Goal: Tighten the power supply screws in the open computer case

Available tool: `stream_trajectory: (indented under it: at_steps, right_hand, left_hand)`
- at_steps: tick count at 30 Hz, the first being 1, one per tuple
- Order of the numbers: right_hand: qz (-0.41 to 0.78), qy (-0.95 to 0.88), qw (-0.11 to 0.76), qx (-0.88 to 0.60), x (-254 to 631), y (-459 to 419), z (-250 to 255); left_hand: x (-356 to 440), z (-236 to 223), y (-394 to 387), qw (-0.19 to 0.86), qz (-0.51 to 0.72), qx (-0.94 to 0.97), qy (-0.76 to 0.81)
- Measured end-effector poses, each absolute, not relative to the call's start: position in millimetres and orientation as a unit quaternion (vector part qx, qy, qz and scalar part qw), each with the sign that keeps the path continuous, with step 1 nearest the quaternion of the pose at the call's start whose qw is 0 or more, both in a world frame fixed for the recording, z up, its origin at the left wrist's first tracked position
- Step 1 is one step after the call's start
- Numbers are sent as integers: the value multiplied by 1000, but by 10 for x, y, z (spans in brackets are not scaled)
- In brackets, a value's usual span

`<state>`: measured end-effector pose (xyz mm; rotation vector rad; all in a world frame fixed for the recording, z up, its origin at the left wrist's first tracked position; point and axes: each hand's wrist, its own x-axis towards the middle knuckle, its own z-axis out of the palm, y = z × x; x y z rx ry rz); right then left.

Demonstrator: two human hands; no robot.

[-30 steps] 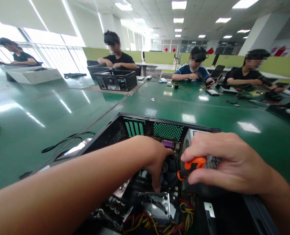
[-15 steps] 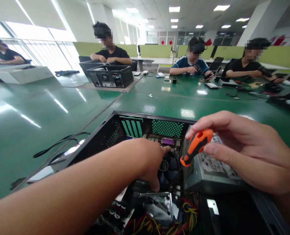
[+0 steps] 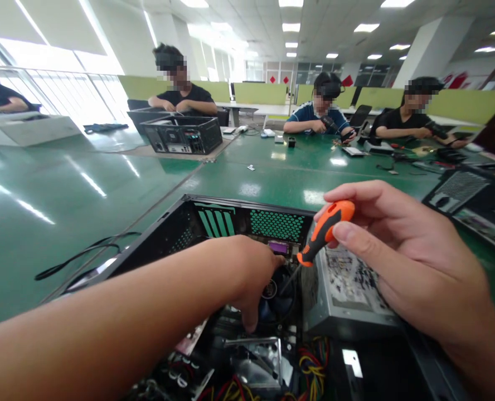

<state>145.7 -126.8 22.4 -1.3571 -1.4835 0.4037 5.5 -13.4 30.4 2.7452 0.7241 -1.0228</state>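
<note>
An open black computer case (image 3: pixel 155 236) lies before me on the green table. Down inside it, my left hand (image 3: pixel 251 278) has thumb and forefinger apart at opposite edges of a round black cooling fan (image 3: pixel 269 288); its other fingers are hidden. My right hand (image 3: pixel 402 250) holds an orange and black screwdriver (image 3: pixel 325 233) by the handle, between thumb and fingertips. The thin shaft slants down left over the fan's right side, and I cannot make out where its tip rests. A purple connector (image 3: pixel 278 247) shows behind the left fingertips.
A silver power supply (image 3: pixel 348 295) sits right of the fan. Coloured cables (image 3: pixel 313 362) and a metal bracket (image 3: pixel 258 362) lie nearer me. Another case (image 3: pixel 465 189) stands at right. Across the table, several people work, one at a dark case (image 3: pixel 183 133).
The view has shifted slightly right and up. The screwdriver leans more, and its shaft now shows over the fan. My left hand stays at the fan.
</note>
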Motion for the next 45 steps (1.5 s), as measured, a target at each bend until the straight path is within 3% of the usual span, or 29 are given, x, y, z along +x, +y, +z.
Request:
stream_trajectory:
  at_steps: [4,10,15,22,38,45]
  right_hand:
    - [170,-620,536,-547,1292,-1379,243]
    - [81,-681,458,-566,1316,-1371,214]
    - [34,-687,421,-590,1454,-1252,153]
    - [97,-710,362,-596,1516,-1131,112]
    - [38,-715,327,-617,1452,-1140,131]
    - [68,-722,314,-612,1444,-1143,163]
  left_hand:
    - [44,311,-145,65,-366,897,238]
    - [-42,220,-211,54,-360,894,261]
    - [-148,148,-51,140,-363,893,225]
    - [-237,91,54,154,-309,917,198]
    - [-228,50,24,141,-312,914,218]
    - [-209,66,46,148,-328,908,214]
